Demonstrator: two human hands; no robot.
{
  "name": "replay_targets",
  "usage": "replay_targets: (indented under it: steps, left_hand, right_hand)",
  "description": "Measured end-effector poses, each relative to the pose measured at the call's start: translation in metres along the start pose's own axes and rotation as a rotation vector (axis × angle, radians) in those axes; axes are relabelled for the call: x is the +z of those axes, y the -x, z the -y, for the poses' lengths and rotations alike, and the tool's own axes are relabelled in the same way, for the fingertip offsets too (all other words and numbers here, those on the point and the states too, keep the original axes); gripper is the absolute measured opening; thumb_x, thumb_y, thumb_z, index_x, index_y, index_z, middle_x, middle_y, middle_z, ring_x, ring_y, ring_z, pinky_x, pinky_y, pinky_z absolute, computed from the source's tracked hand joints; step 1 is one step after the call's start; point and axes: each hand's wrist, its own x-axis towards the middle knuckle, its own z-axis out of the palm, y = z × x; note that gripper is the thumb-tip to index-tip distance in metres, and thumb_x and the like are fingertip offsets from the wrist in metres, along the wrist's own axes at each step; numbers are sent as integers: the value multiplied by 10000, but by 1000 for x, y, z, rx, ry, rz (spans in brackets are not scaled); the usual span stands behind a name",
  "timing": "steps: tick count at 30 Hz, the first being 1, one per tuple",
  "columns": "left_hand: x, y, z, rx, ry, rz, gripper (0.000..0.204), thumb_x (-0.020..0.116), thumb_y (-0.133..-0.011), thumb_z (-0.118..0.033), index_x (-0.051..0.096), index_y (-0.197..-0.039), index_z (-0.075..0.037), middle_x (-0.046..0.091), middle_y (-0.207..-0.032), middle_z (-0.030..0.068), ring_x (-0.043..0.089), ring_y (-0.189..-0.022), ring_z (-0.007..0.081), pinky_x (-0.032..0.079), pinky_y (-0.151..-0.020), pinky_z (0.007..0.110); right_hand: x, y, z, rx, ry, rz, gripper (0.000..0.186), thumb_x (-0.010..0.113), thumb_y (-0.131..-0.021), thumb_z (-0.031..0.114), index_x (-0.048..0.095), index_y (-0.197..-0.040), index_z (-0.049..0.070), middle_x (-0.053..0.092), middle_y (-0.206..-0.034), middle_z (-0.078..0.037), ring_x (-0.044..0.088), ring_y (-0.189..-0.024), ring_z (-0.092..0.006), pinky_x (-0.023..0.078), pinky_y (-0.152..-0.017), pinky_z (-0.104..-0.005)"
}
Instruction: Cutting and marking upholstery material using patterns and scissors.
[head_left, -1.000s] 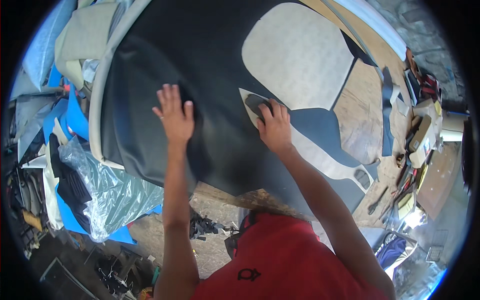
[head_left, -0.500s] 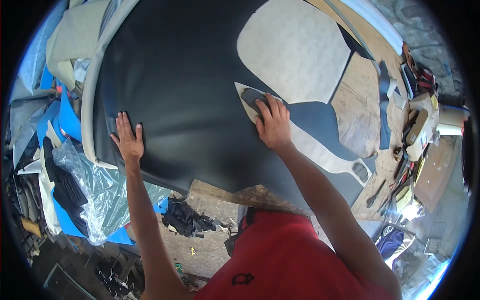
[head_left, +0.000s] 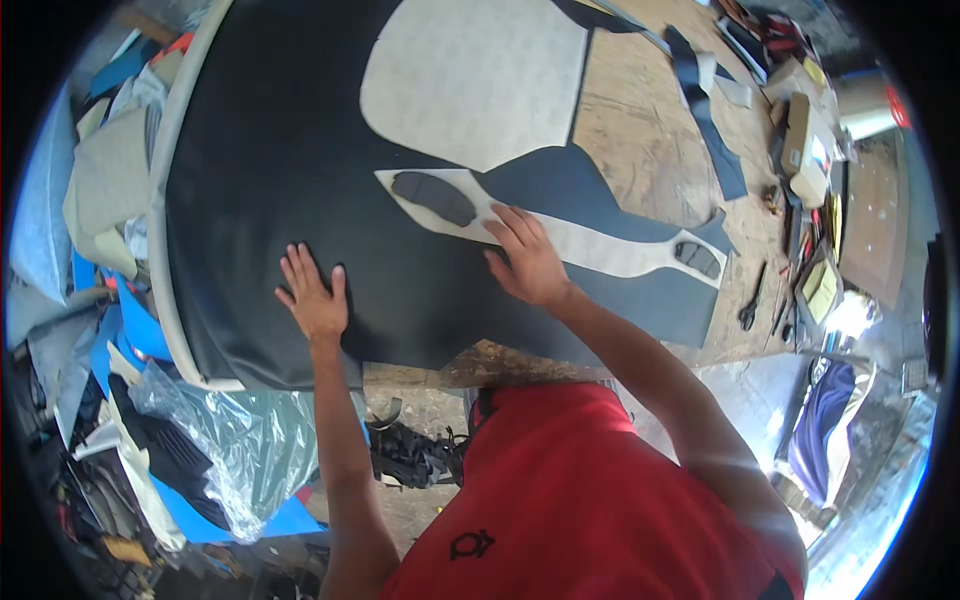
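Observation:
A broad sheet of smooth black material, leather-like, covers much of the table. My left hand lies flat on it near the front, fingers spread. Further right, a long, narrow off-white pattern piece rests on the sheet, wide and pointed at its left end. Dark grey ovals show at both ends; whether they are openings or patches I cannot tell. My right hand is open, its fingertips on the narrow middle of this piece, its thumb apart. Behind it lies a large, rounded off-white piece.
Scissors lie on the wooden table top at the right. Dark blue-black strips and boxes are further back. A pale roll edges the sheet's left side. Clear plastic wrap and fabric scraps are piled left.
My right hand has shifted from the dark oval at the pointed end to the middle of the narrow piece. My left hand has moved rightward on the sheet. The view has turned.

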Motion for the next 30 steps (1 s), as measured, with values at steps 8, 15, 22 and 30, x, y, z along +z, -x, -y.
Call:
replay_targets:
  steps: [8,15,22,30]
  left_hand:
    - [-9,-8,-126,150,177,29,560,561,-1024,-287,465,-1541,-93,421,-1601,169,435,-1438,380,361,-1154,585]
    - [-10,57,-287,846,384,81,505,629,-975,-228,555,-1452,-80,498,-1502,205,531,-1298,418,440,-1091,541]
    - [-7,119,-378,861,66,93,669,618,-988,-320,401,-1555,-39,338,-1622,258,379,-1457,477,378,-1131,642]
    - [-1,185,-475,712,4,176,728,603,-1004,-346,340,-1563,39,269,-1664,269,316,-1501,493,354,-1133,665]
  right_hand:
    - [-98,193,-43,374,291,-65,420,722,-817,83,635,-1227,84,556,-1483,-136,576,-1241,-354,461,-1013,-446]
    - [-117,256,-57,496,362,-124,397,706,-818,82,643,-1210,85,614,-1344,-132,599,-1168,-318,456,-970,-435]
    - [-194,346,-152,992,498,-775,327,666,-847,44,675,-1173,70,677,-1151,-154,636,-1001,-355,506,-886,-420]
    - [-314,423,-269,1220,429,-303,232,703,-845,83,671,-1069,32,686,-1031,-165,657,-753,-364,544,-721,-441]
